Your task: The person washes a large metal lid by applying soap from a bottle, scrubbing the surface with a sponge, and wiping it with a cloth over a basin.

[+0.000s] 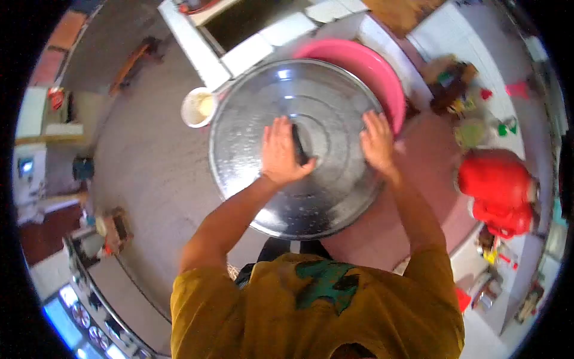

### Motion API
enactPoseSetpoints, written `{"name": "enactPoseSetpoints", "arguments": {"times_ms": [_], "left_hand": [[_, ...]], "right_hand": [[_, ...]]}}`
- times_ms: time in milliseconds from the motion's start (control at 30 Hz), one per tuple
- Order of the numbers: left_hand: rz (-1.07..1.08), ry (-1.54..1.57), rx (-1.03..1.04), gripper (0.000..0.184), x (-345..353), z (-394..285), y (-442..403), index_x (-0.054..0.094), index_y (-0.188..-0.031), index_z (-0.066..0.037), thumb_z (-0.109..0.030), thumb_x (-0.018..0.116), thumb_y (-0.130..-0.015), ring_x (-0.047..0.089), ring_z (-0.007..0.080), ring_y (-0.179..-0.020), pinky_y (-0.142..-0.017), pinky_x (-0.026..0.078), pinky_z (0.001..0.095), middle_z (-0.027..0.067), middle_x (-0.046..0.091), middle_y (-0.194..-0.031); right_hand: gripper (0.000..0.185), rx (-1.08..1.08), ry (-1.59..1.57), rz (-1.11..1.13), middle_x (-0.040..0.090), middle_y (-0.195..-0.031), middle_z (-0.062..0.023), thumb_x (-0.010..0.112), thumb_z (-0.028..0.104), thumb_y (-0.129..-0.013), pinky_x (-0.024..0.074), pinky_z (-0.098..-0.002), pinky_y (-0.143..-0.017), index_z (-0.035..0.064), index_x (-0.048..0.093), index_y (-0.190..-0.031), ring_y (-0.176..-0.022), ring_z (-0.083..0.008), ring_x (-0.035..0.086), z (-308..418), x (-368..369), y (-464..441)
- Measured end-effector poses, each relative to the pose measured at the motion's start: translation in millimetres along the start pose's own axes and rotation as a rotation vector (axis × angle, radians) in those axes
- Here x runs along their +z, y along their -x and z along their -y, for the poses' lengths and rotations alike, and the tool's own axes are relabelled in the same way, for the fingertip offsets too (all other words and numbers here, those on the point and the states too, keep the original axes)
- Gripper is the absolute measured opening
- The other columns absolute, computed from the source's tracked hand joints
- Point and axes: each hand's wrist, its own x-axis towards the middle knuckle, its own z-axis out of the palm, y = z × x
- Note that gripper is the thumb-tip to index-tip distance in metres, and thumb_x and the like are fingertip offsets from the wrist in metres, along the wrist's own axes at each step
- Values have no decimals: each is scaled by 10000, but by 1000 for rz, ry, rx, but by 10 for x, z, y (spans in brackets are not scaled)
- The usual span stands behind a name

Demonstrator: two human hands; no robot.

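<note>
A large round metal lid [335,179], shiny and dotted with droplets, lies in front of me at waist height. At its centre is a dark handle [297,140]. My left hand [281,151] rests flat beside that handle, fingers stretched forward and thumb spread past the handle's near end. Toward the lid's right rim, my right hand [376,142] lies with its fingers extended on the metal. Whatever the lid covers is hidden. Behind the lid and partly under its outline shows a pink basin [388,78].
A white bucket [192,109] with pale contents stands left of the lid. White tiled ledges [251,51] run behind it. At right, red containers [496,179] and kitchen items line a white counter [499,96]. A low wooden piece [131,63] lies on the grey floor [155,149].
</note>
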Motion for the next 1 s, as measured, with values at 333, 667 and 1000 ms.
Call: {"name": "enactPoseSetpoints", "arguments": {"times_ms": [333,667,1000], "left_hand": [[-33,301,-60,1152,251,18,36,298,-1387,166,-504,768,-575,223,463,-1431,-1186,105,571,353,276,-1485],[-104,252,-16,1107,240,23,46,328,-1338,207,-540,700,-611,197,476,-1436,-1181,60,578,380,257,-1478],[4,396,-97,912,-279,-16,-37,447,-1262,130,-470,758,-649,359,506,-1310,-1148,204,581,352,393,-1370]], "right_hand": [[528,-210,-165,173,380,-1491,-251,511,168,-961,240,-517,-1155,-10,400,-1446,-1367,-431,355,-577,195,644],[465,-269,54,358,439,-1484,-151,408,256,-1019,243,-487,-1162,47,438,-1433,-1389,-393,342,376,1118,-1857],[437,86,-247,275,551,-1345,-205,451,185,-951,336,-437,-1108,3,529,-1341,-1253,-378,498,-298,551,-1113]]}}
